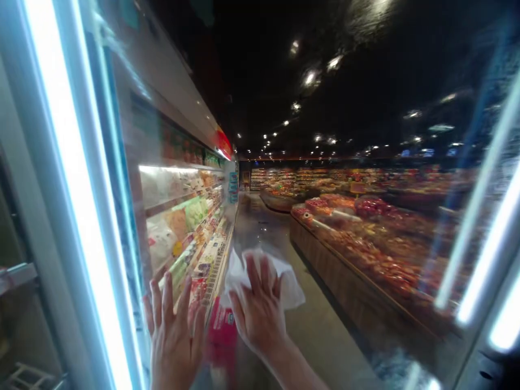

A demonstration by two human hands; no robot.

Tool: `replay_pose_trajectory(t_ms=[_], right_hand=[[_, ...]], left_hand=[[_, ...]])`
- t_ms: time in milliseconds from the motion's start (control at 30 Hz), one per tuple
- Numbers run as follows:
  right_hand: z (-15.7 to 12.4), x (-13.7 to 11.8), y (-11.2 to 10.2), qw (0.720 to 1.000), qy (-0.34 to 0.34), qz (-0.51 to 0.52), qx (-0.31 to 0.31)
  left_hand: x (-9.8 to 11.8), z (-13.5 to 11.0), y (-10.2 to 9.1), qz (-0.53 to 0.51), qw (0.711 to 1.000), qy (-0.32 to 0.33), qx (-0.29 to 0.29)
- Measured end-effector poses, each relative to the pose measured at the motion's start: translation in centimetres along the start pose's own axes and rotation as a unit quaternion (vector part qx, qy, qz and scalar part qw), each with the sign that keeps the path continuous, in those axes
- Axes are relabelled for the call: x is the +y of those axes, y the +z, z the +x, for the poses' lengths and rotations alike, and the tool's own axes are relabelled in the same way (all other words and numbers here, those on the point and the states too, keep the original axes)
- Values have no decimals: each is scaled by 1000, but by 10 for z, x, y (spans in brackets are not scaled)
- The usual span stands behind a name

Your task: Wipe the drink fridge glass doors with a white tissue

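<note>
Head view: at 7 o'clock the left hand (174, 336) is held with fingers wide, apparently for bracing against a seemingly clear pane (390, 360), while at 6 o'clock the white cloth (291, 279) is pinned under the right hand (262, 311), its fingers flat and parted, presumably so pressure is spread. Beyond, stocked shelves (156, 207) are seen at 9 o'clock, heaped bins (345, 292) at 4.

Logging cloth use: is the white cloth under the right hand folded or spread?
Loosely spread: the white cloth fans out past both sides of the right hand; anything folded beneath is hidden.
</note>
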State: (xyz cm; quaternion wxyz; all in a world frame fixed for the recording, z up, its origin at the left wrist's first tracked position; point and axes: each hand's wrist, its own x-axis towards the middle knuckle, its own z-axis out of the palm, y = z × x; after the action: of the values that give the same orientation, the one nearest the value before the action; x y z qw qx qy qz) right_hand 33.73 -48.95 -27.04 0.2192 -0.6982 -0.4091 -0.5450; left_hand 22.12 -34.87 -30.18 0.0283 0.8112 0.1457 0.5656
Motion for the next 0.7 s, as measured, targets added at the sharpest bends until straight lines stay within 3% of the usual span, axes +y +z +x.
replay_pose_trajectory(t_ms=[100, 167, 233, 333, 400, 467, 600, 633, 700], right_hand=[[102, -17, -12, 999, 12, 39, 9], [136, -36, -9, 998, -9, 60, 10], [118, -60, 6, 995, -57, 80, -8], [40, -87, 35, 980, -159, 105, -58], [15, -93, 45, 972, -191, 113, -80], [37, -94, 41, 973, -191, 101, -78], [125, -92, 21, 991, -120, 52, -36], [127, -92, 20, 992, -114, 48, -32], [96, -88, 21, 991, -124, 45, -35]], left_hand=[[-10, -15, -6, -31, 999, -19, -22], [-16, -27, -8, -54, 998, -32, -21], [-23, -39, -10, -70, 997, -42, -8], [-36, -59, -13, -80, 996, -32, -1], [-44, -69, -14, -78, 996, -27, -21], [-50, -75, -16, -76, 995, -38, -44], [-56, -73, -16, -83, 993, -58, -55], [-56, -71, -16, -87, 993, -58, -54], [-56, -68, -14, -97, 993, -55, -48]])
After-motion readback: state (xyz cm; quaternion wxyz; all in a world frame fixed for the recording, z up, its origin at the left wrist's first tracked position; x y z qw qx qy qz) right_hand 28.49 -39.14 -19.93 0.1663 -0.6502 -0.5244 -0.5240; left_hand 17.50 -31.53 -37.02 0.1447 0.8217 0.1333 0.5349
